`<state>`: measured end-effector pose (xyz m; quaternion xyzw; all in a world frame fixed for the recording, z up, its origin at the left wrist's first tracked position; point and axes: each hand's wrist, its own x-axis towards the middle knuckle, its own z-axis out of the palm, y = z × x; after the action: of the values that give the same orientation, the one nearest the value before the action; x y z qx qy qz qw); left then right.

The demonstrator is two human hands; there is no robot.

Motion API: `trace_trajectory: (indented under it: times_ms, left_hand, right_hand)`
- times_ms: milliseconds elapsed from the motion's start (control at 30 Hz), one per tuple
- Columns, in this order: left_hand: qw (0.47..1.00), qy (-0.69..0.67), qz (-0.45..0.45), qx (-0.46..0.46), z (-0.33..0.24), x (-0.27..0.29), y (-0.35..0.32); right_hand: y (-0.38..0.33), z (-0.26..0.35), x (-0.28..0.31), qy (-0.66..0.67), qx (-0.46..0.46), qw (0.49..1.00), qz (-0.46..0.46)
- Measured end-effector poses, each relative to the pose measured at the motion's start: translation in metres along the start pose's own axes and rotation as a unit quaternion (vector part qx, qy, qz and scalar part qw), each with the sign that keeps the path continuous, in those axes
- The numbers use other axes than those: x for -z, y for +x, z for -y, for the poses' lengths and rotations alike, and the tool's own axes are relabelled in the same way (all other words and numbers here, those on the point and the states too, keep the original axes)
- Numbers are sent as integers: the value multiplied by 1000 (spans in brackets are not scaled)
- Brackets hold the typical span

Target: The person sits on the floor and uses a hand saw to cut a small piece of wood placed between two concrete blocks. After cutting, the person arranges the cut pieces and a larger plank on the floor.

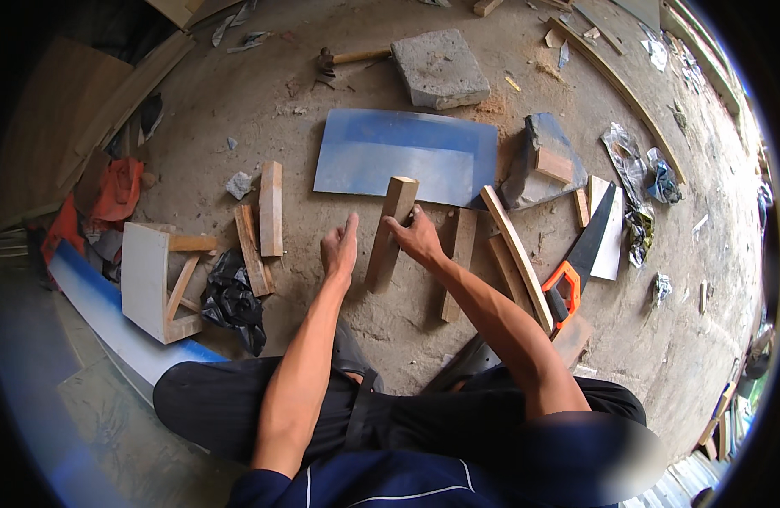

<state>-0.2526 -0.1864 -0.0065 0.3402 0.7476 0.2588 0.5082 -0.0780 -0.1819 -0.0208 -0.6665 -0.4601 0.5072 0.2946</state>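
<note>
A short squared wooden block (391, 241) appears to stand on end in front of me, its top end face showing. My right hand (420, 238) is at its right side, thumb laid over the front face; the other fingers are partly hidden. My left hand (340, 248) hovers to the left of the block, apart from it, thumb up and fingers loosely bent, with nothing in it. Just beyond lies a blue and white flat panel (405, 157). Right of the block, a wooden piece (459, 267) lies under my right forearm.
A handsaw (576, 264) with an orange handle lies right, beside wooden strips (517, 258). Farther off are a concrete block (441, 69), a hammer (352, 58) and a stone (542, 165). At left sit a white-sided wooden frame (144, 279), black plastic (236, 296) and wood offcuts (271, 207).
</note>
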Motion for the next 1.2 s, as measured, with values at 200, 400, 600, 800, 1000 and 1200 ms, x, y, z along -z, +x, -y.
trace_trajectory:
  times_ms: [200,400,600,800,1000,1200]
  left_hand:
    - [979,11,77,-191,-24,-19,-4]
    - [971,103,72,-201,3,-12,33]
    - [977,161,48,-134,38,2,93]
    - [965,141,-19,-221,42,-10,52]
    - [944,213,-19,-251,63,12,67]
    - [939,211,-29,-271,60,22,63]
  right_hand:
    - [-24,14,-6,-79,18,994,77]
    - [-33,-13,-1,-196,56,979,26]
    - [-42,-28,71,-374,-128,917,-56]
    - [-48,-62,90,-304,-188,933,-33]
    - [-43,-81,57,-295,-132,946,-31]
    - [-47,-68,44,-245,-133,957,-77]
